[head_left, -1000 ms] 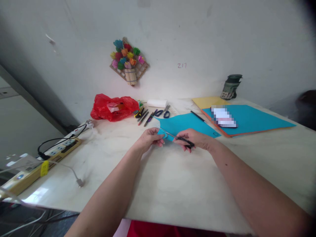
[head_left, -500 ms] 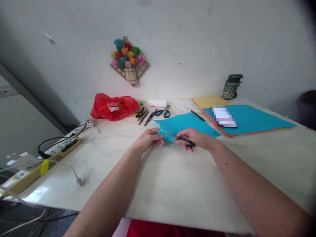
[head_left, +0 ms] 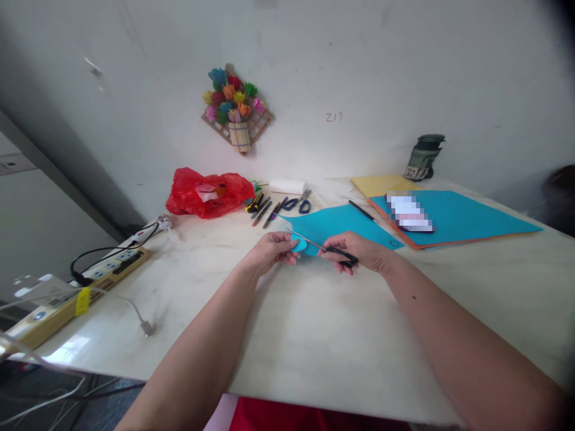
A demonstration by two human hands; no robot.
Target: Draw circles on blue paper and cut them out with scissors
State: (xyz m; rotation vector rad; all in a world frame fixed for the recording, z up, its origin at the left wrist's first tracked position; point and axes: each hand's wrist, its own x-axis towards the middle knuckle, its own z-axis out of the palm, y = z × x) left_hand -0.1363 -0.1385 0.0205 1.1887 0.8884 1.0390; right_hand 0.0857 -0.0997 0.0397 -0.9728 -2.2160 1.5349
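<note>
Near the frame's centre, your left hand (head_left: 273, 246) pinches a small blue paper piece (head_left: 299, 243); your right hand (head_left: 359, 248) curls round black-handled scissors (head_left: 344, 257), blades alongside it. The piece shows a broader, rounder face than half a second ago, suggesting you're turning it for cutting. Beyond lies a blue sheet (head_left: 335, 220).

Pinching small blue paper piece (head_left: 300, 245) in left hand (head_left: 273, 247), gripping black-handled scissors (head_left: 342, 256) in right hand (head_left: 353, 248), pointing blades (head_left: 314, 243) to 10 o'clock. Showing red bag (head_left: 188, 194) at hands' 10 o'clock, phone (head_left: 409, 213) at 2.
</note>
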